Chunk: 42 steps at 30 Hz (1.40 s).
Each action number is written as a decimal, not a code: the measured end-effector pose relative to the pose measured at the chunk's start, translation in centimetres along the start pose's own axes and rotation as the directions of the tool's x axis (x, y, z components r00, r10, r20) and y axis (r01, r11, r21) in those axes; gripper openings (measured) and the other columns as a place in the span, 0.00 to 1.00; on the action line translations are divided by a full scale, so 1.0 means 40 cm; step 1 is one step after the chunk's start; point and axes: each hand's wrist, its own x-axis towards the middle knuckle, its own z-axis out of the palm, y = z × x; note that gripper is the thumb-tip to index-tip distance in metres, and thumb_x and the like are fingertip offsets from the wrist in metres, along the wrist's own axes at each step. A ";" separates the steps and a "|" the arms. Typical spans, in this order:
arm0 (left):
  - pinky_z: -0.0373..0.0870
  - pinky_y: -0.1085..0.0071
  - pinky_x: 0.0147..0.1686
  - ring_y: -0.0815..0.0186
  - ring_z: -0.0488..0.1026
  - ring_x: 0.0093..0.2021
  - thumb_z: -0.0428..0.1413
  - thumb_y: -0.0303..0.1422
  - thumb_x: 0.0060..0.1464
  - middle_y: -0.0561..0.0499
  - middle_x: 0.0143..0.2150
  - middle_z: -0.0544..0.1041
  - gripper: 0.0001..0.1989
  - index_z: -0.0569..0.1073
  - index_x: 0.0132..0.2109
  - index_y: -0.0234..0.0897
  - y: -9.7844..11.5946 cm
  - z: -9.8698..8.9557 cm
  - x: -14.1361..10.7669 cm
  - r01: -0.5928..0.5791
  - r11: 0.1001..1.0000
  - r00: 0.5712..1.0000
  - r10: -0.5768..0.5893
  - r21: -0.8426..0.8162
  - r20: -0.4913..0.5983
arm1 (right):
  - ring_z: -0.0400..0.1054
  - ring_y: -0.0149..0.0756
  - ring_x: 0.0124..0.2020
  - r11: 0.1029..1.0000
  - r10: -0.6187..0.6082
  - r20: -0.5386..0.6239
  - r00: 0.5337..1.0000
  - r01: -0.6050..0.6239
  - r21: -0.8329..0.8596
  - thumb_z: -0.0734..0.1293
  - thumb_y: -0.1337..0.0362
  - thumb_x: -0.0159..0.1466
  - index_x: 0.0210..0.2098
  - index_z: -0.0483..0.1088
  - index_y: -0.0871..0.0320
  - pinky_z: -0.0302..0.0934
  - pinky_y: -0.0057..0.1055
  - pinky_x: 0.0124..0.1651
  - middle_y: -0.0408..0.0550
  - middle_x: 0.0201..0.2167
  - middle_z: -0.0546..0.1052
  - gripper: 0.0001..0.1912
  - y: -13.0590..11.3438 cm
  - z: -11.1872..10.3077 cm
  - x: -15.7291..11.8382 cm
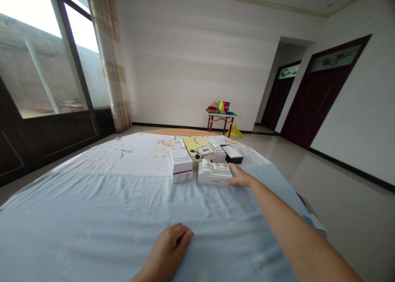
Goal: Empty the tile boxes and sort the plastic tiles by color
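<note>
My right hand (240, 176) is at the right end of an open white box (215, 180), its thumb at the front corner and its fingers at the back, gripping that end. White molded pieces show inside the box. My left hand (173, 243) rests on the blue cloth near the front, its fingers curled together with nothing visible in them. Left of the open box stands a white box (180, 161) with a dark red line around it. Behind are a yellow box with a cartoon mouse (199, 149), another white box (218, 151) and a black box with a white top (233, 153).
The boxes stand on a large table with a blue and white floral cloth (108, 208). Beyond it, a small table (222, 114) holds colourful packages, with a yellow bag (235, 132) on the floor beside it. Windows are at the left, dark red doors at the right.
</note>
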 end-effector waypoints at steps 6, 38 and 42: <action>0.61 0.73 0.32 0.68 0.68 0.30 0.41 0.38 0.59 0.50 0.27 0.70 0.20 0.68 0.26 0.35 0.019 -0.008 -0.009 -0.029 0.999 0.999 0.030 0.019 -0.043 | 0.46 0.52 0.62 0.999 0.002 0.023 1.000 -0.003 0.039 0.76 0.59 0.31 0.59 0.53 0.61 0.41 0.46 0.61 0.60 0.61 0.53 0.57 -0.054 0.014 0.010; 0.52 0.60 0.58 0.57 0.59 0.58 0.62 0.33 0.35 0.33 0.63 0.53 0.62 0.24 0.64 0.31 -0.163 -0.261 -0.079 0.196 0.974 0.981 -0.196 -0.109 0.016 | 0.60 0.46 0.53 0.841 -0.249 0.086 0.965 0.171 0.513 0.73 0.52 0.45 0.47 0.66 0.56 0.50 0.45 0.57 0.52 0.54 0.66 0.32 -0.436 0.248 -0.175; 0.56 0.58 0.56 0.56 0.60 0.57 0.61 0.34 0.37 0.34 0.62 0.53 0.58 0.30 0.65 0.33 -0.178 -0.287 -0.088 0.173 0.975 0.979 -0.186 -0.141 -0.081 | 0.67 0.43 0.46 0.680 -0.081 -0.029 0.996 0.076 0.729 0.71 0.52 0.48 0.49 0.63 0.56 0.59 0.39 0.49 0.51 0.46 0.72 0.31 -0.402 0.208 -0.190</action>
